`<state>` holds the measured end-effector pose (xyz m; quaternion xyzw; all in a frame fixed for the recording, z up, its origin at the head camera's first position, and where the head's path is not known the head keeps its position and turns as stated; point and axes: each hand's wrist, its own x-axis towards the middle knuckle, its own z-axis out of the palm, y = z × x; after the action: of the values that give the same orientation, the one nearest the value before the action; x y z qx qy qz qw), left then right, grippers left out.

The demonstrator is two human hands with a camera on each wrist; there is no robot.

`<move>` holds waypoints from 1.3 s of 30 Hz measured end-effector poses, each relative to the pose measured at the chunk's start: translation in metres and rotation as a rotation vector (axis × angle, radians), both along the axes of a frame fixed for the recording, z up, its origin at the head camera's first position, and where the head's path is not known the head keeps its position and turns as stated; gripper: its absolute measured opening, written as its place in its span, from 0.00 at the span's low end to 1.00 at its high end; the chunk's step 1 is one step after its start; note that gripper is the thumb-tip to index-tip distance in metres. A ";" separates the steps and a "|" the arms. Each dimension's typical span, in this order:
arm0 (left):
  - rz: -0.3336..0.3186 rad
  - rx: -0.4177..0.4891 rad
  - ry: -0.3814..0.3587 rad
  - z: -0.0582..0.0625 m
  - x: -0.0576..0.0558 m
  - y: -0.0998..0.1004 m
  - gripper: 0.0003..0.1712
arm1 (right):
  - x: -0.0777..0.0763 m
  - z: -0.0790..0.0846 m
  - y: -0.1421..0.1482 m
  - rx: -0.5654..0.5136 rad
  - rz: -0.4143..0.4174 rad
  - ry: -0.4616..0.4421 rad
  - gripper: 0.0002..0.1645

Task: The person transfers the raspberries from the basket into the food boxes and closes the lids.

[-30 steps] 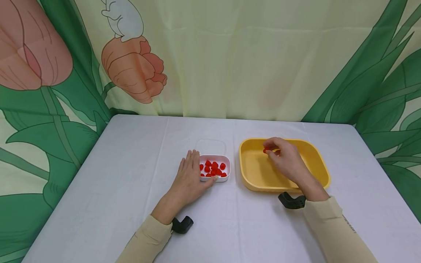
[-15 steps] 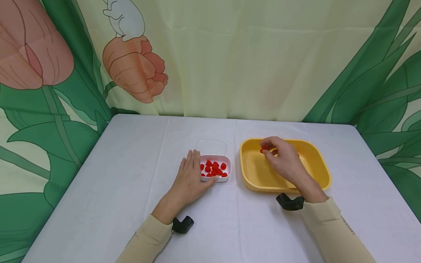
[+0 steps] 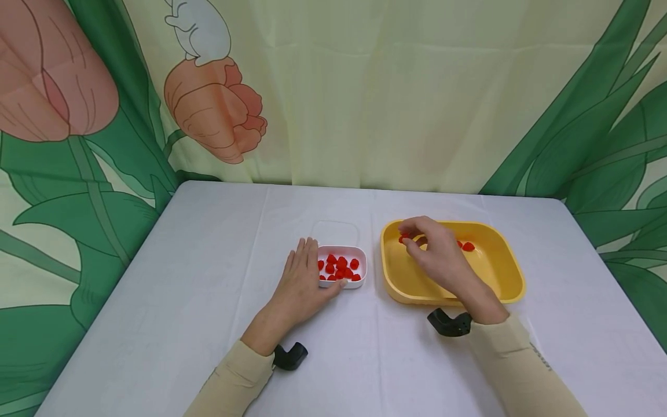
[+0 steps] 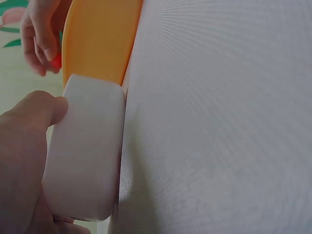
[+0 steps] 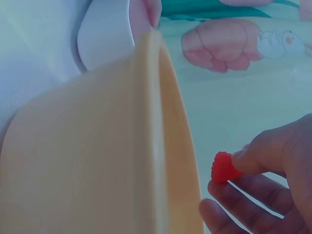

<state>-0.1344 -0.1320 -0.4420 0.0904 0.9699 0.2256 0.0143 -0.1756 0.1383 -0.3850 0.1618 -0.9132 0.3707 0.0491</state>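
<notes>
In the head view my right hand [image 3: 436,252] is over the left half of a yellow tray [image 3: 406,284]. Thumb and fingertips pinch a red raspberry [image 5: 224,168], clearly seen in the right wrist view. Behind that hand, red raspberries [image 3: 469,247] lie on the tray's floor. My left hand [image 3: 301,284] rests flat along the left side of a small white box [image 3: 363,267], fingers straight, its thumb against the front wall. Several raspberries [image 3: 341,263] sit inside the box; the hand covers its left end.
A clear lid [image 3: 335,233] lies behind the box. The tray stands just right of it, on a white-covered table [image 3: 208,249]. A patterned curtain [image 3: 365,116] hangs beyond the far edge. Each wrist carries a black camera mount [image 3: 290,356].
My right hand has moved left inside the tray with the raspberry, bringing the raspberries behind it into view. The left hand stays by the box.
</notes>
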 end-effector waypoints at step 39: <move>-0.010 0.008 0.013 0.000 0.000 -0.001 0.62 | 0.012 -0.007 -0.066 -0.105 0.217 0.009 0.16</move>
<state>-0.1340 -0.1328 -0.4422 0.0968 0.9686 0.2290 0.0085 -0.1639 0.0724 -0.3924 0.2589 -0.8693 0.4206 0.0213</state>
